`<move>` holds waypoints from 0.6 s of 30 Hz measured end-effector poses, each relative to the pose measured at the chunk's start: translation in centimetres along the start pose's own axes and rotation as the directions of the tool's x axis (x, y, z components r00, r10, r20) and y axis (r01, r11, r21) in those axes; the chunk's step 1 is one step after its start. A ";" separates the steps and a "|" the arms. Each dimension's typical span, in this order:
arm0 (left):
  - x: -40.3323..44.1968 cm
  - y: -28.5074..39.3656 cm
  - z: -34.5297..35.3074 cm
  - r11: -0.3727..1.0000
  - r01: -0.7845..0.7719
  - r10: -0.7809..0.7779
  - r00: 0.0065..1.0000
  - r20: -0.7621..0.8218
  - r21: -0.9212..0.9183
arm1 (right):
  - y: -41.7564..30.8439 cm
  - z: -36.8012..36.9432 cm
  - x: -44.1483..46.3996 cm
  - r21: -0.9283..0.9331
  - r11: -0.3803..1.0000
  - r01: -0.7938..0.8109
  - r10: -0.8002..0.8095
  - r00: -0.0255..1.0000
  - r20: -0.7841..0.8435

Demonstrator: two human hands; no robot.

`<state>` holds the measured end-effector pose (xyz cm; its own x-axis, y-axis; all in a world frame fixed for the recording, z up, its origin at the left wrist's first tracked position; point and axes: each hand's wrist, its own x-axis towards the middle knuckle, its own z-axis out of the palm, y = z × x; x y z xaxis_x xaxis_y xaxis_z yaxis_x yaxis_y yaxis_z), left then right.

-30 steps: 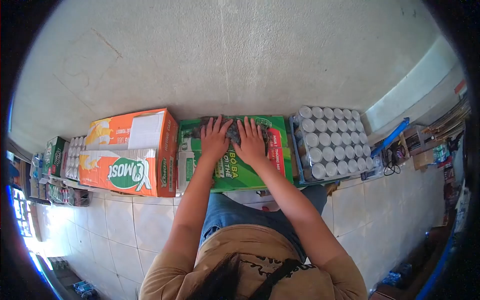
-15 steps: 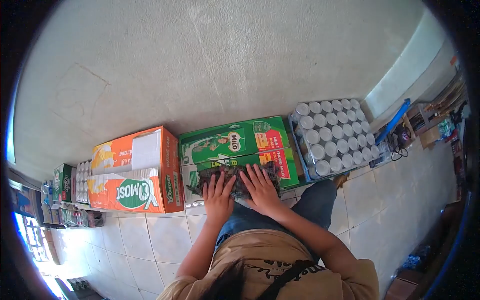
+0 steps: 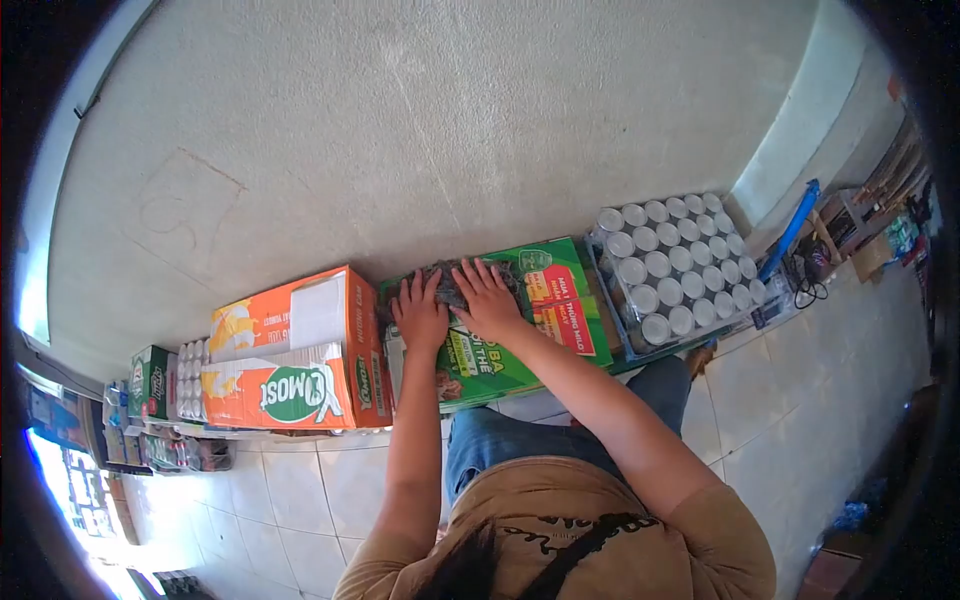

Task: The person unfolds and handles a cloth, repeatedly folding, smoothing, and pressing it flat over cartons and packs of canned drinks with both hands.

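A green MILO carton [image 3: 500,360] lies flat in front of me, with red and yellow print on its right part. On its far side, near the wall, rests a dark, crumpled, cloth-like piece [image 3: 450,285]; its exact kind is hard to make out. My left hand [image 3: 419,312] presses flat on the left part of this piece, fingers spread. Beside it, my right hand [image 3: 485,300] lies on the piece too, its fingers stretched toward the wall. Both palms hide some of the dark piece and the carton beneath.
To the left stands an orange YoMost carton [image 3: 300,350] with a torn flap. On the right is a shrink-wrapped pack of cans [image 3: 680,265]. A plain wall [image 3: 400,130] rises behind them. Farther left sits a green box [image 3: 150,380]. Tiled floor [image 3: 290,490] shows below.
Both hands have slid forward with the dark piece, from the carton's near edge to its far side by the wall. More of the carton's near part now shows.
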<state>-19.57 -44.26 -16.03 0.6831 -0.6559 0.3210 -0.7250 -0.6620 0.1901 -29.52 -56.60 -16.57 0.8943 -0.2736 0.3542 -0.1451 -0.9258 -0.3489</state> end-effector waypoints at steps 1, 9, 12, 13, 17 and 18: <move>-0.3 0.3 -0.1 1.000 0.005 -0.005 1.000 0.008 0.004 | -0.1 -0.2 -0.4 0.012 1.000 -0.010 0.010 1.000 0.005; -7.6 3.5 -3.6 0.991 -0.125 0.128 0.989 0.071 -0.049 | -1.7 -5.0 -8.6 -0.013 1.000 0.015 -0.013 0.995 0.102; -10.6 5.2 -5.1 0.985 -0.169 0.172 0.981 0.094 -0.032 | -1.7 -6.1 -12.1 -0.006 1.000 0.027 -0.026 0.992 0.120; -11.5 5.7 -5.8 0.982 -0.183 0.189 0.969 0.158 -0.052 | -1.9 -7.4 -13.0 0.006 0.999 0.042 -0.042 0.982 0.182; -11.7 7.2 -10.1 0.935 -0.279 0.331 0.908 0.257 -0.217 | -0.8 -9.7 -15.7 0.091 0.994 0.065 -0.090 0.950 0.300; -11.3 7.3 -10.8 0.895 -0.280 0.395 0.860 0.323 -0.347 | -0.4 -10.2 -16.3 0.160 0.985 0.065 -0.113 0.944 0.311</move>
<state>-33.51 -37.80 -8.25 0.3300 -0.9426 0.0514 -0.8706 -0.2828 0.4026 -48.36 -54.45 -13.33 0.9920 -0.0726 0.1034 -0.0170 -0.8880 -0.4596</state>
